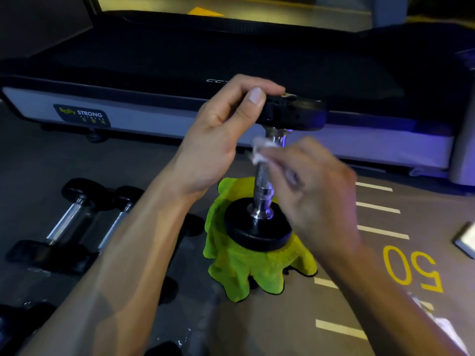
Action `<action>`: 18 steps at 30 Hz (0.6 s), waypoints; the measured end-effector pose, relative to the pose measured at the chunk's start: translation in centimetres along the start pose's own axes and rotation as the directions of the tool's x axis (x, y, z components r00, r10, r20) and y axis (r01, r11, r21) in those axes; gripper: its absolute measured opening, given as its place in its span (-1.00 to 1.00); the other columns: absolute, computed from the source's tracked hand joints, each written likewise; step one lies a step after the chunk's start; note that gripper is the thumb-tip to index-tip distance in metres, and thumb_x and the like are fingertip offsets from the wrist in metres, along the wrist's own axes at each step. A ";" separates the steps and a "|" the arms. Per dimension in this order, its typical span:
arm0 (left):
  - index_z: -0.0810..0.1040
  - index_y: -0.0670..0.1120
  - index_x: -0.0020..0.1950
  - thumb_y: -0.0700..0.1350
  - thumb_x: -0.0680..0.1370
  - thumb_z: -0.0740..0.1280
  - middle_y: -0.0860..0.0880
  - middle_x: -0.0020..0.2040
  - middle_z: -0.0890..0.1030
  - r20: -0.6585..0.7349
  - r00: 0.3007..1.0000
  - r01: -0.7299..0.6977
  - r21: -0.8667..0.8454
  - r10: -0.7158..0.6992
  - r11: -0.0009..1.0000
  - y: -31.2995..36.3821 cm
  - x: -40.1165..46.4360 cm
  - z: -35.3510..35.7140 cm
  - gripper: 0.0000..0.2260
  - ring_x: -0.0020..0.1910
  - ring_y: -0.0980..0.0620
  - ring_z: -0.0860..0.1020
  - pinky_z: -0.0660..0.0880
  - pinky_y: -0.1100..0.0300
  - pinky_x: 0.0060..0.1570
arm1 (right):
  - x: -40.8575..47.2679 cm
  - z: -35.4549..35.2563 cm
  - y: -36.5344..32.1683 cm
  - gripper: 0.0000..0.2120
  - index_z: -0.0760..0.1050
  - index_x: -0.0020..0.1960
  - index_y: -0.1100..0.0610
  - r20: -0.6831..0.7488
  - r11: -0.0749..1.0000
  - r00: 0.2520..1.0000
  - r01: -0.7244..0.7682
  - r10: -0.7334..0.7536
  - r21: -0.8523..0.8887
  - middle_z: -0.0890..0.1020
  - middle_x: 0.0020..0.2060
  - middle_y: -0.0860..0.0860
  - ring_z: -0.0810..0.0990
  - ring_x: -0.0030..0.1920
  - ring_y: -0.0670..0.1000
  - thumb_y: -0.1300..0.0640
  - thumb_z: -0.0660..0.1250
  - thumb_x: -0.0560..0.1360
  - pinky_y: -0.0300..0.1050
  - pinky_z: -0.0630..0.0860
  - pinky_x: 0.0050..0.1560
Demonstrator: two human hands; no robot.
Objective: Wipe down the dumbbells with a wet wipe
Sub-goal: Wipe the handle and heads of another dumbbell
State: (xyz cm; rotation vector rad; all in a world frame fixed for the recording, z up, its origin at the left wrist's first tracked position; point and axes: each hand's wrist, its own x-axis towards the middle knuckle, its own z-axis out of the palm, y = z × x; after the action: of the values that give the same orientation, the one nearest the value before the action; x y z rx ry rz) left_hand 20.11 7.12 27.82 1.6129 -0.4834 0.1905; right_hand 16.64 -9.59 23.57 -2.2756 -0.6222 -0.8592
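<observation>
Fingers (253,84) of left hand (213,140) curl over the rim of the upper weight plate (295,113), thumb pressed on its edge; firm grip. Right hand (316,191) is motion-blurred; its fingers appear bunched, pinching a white wet wipe (259,150) against the shaft, exact finger positions can't be told.

Dumbbell (264,183) stands upright, approx. vertical. Chrome knurled handle runs btwn top plate and lower plate (257,232). Wipe touches handle near its upper end, just below top plate.

Lower plate sits on a lime-green cloth (252,268), which is draped in folds and rests on the floor (295,317).

Floor: grey, w/ white dash marks (377,209) and yellow "50" (411,268) to the right. Two more dumbbells (77,222) lie side by side on the floor, left of the cloth, well apart from the upright one. More dark items at bottom left edge, too dim to identify.

Behind: treadmill deck (180,55), black belt, grey side rail w/ "STRONG" label (82,115). Flat white-edged object (466,240) at right edge, unidentifiable.
</observation>
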 end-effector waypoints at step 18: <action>0.58 0.02 0.19 -0.09 0.76 0.16 0.01 0.13 0.62 -0.042 0.999 0.018 -0.003 -0.018 1.000 -0.1 0.5 0.7 -0.80 0.13 0.11 0.53 0.42 0.21 0.21 | -1.3 1.3 0.6 -0.84 0.69 0.15 0.19 -0.159 0.984 0.973 -0.155 0.167 0.088 0.61 -0.01 0.01 0.55 -0.06 -0.17 0.29 0.41 0.59 -0.41 0.41 0.04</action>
State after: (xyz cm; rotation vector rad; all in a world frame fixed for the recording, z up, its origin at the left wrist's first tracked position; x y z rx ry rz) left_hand 20.51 6.31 27.81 1.6071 -0.4362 0.2097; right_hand 16.69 -9.35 21.68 -2.1273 -0.3833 -0.9177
